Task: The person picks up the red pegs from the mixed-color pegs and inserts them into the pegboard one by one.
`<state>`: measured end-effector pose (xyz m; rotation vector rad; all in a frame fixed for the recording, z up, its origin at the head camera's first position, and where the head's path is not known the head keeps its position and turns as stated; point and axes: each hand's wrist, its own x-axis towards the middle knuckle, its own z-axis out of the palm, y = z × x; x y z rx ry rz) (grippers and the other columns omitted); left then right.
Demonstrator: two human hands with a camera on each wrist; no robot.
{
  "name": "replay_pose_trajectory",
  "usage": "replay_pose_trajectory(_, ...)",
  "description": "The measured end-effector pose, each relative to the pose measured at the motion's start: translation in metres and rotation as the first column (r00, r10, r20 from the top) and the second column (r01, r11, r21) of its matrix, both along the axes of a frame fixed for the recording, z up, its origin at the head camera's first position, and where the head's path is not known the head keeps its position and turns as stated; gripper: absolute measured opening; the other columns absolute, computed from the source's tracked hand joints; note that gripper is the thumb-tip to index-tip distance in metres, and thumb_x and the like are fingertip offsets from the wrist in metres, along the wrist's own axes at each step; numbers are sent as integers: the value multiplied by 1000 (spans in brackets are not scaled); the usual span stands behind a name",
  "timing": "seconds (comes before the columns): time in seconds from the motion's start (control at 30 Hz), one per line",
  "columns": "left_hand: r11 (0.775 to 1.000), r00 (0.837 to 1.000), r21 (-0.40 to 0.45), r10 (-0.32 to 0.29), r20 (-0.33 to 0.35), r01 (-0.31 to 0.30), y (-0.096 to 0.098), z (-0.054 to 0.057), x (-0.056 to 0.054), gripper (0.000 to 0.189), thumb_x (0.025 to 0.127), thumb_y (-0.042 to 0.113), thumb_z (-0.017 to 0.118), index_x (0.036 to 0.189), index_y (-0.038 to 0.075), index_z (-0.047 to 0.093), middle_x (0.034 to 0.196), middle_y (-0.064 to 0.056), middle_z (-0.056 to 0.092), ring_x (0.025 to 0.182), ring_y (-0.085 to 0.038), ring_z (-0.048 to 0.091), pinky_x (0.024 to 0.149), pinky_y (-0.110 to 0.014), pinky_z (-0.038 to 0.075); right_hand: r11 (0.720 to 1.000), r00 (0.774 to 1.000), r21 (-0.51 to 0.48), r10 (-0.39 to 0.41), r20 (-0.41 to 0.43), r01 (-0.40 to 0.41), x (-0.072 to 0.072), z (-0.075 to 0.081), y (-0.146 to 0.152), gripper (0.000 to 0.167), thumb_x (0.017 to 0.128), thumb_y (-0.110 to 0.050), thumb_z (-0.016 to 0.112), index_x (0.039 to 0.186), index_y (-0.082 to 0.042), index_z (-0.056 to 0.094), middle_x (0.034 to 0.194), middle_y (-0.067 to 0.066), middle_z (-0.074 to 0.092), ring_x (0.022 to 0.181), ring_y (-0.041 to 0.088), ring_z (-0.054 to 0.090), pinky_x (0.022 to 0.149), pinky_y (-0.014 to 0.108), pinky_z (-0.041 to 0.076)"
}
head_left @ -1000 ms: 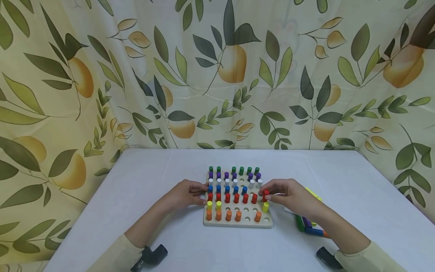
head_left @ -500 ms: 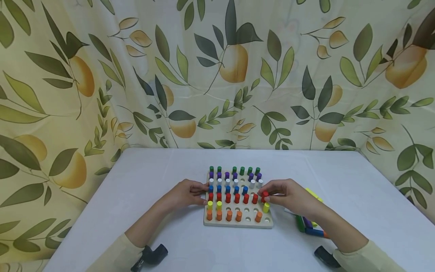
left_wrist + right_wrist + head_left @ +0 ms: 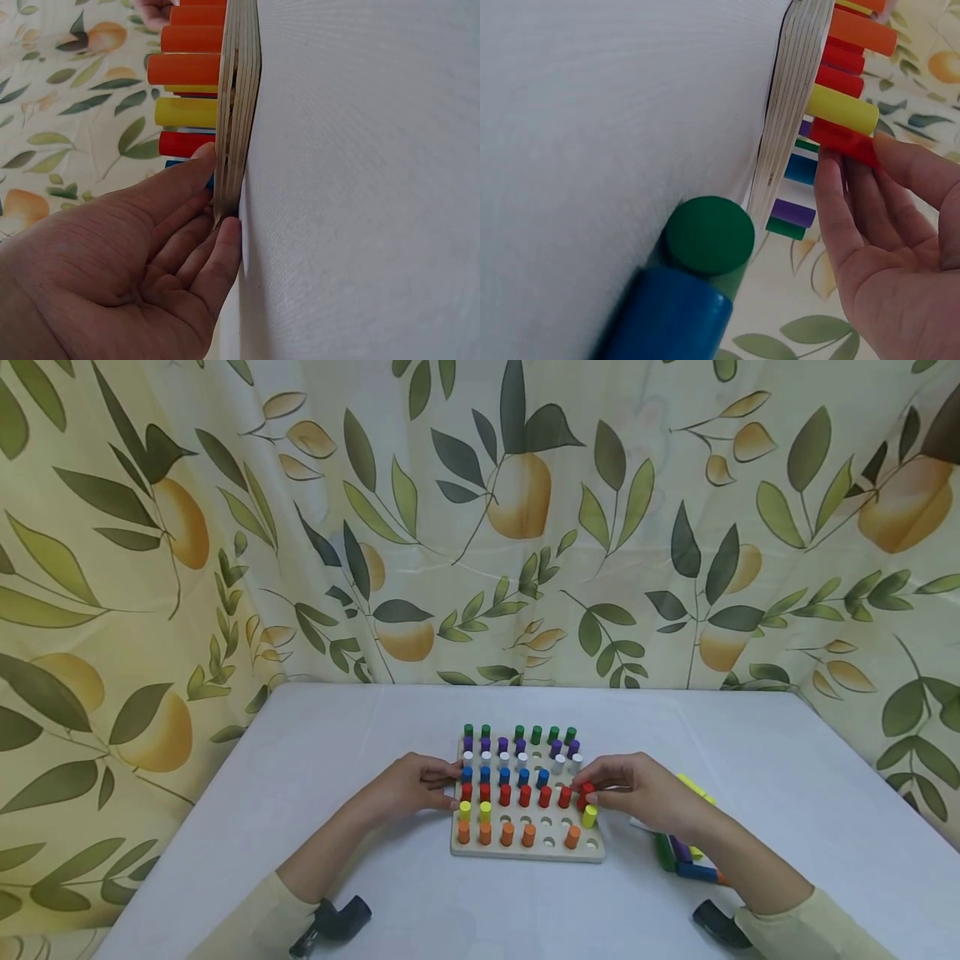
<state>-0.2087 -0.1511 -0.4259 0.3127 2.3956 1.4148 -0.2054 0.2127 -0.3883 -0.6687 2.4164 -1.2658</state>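
Note:
A wooden pegboard (image 3: 517, 853) lies on the table, with rows of green, purple, white, blue, red, yellow and orange pegs standing in it and some bare holes. My left hand (image 3: 408, 789) holds its left edge; in the left wrist view the thumb lies against the peg side and the fingers against the edge near the table. At the right end of the red row, my right hand (image 3: 637, 789) pinches a red peg (image 3: 844, 141) between thumb and fingers. Whether that peg sits fully in its hole is unclear. A yellow peg (image 3: 589, 816) stands just in front of it.
Loose pegs, among them a blue peg (image 3: 696, 872), a green peg (image 3: 664, 852) and a yellow peg (image 3: 695, 787), lie right of the board, partly under the right forearm. The white table (image 3: 375, 718) ends at a leaf-and-fruit patterned curtain (image 3: 480, 610).
The head view has shifted slightly. Both hands keep their places, the left at the board's edge and the right on the red peg, which has barely moved.

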Motion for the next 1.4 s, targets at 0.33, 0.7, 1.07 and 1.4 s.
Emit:
replay_pose_trajectory(0.33, 1000, 1000, -12, 7, 0, -7, 1, 0, 1, 39, 86, 6, 85, 123, 5, 75, 143, -12, 61, 126, -25, 63, 101, -35, 52, 1000, 1000, 0, 0, -6, 0, -1, -1, 2, 24, 99, -8, 71, 122, -7, 73, 119, 6, 73, 119, 33, 64, 101, 51, 53)
replay_pose_trajectory(0.7, 1000, 1000, -20, 10, 0, -10, 3, 1, 2, 38, 86, 6, 85, 123, 5, 75, 143, -13, 60, 126, -26, 63, 101, -36, 52, 1000, 1000, 13, -5, -23, 5, -2, -6, 4, 21, 98, -4, 70, 118, -10, 75, 119, 7, 73, 117, 32, 65, 100, 51, 54)
replay_pose_trajectory(1.07, 1000, 1000, -23, 5, -8, -5, 3, 1, 1, 38, 86, 5, 84, 123, 5, 75, 144, -12, 60, 126, -25, 63, 99, -35, 54, 999, 998, 34, -4, -60, 6, -2, -6, 3, 20, 98, -4, 70, 117, -10, 75, 116, 4, 73, 112, 26, 67, 98, 37, 56)
replay_pose_trajectory(1.4, 1000, 1000, -28, 8, -9, -8, 2, 0, 0, 37, 86, 6, 84, 122, 5, 75, 144, -11, 60, 127, -24, 62, 99, -35, 54, 998, 997, 66, -7, -80, 13, -5, -10, 3, 22, 97, -1, 71, 113, -14, 76, 113, 1, 73, 110, 25, 67, 95, 33, 57)
